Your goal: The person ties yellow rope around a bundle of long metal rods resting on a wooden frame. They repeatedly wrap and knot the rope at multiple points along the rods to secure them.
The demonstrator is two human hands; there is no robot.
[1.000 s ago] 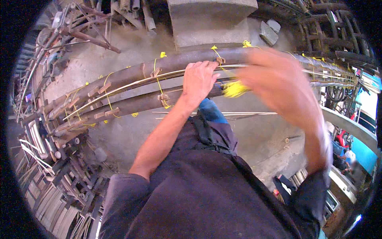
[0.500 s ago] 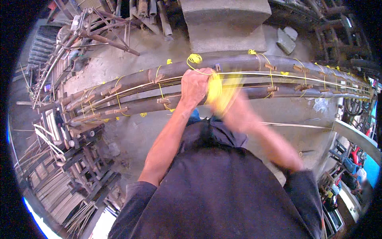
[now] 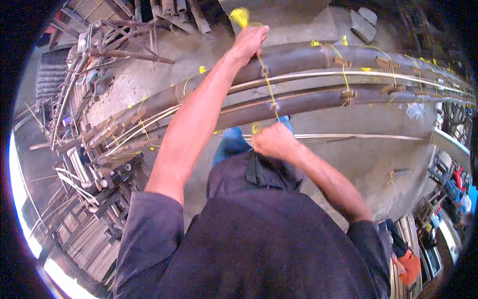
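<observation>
Two long dark poles, a far pole (image 3: 294,59) and a near pole (image 3: 308,100), run side by side across the view. Pale thin strips (image 3: 294,75) lie lengthwise between them. Beyond the far pole my left hand (image 3: 250,41) is closed on a yellow cord, whose bundled end (image 3: 239,17) sticks up past the fist. From there a stretch of yellow cord (image 3: 270,87) crosses both poles toward me. My right hand (image 3: 273,140), closed in front of the near pole, grips its near end, with a small yellow loop (image 3: 257,127) showing above the fingers.
More cord ties with small wooden pegs (image 3: 348,93) bind the poles along their length. Concrete blocks (image 3: 363,26) lie beyond. At left are a metal frame (image 3: 129,52) and stacked slats (image 3: 89,239). A person in orange (image 3: 409,266) is at lower right.
My hands, close together before, have moved apart: the left away past the far pole, the right back toward my body. The yellow cord now stretches between them across the poles.
</observation>
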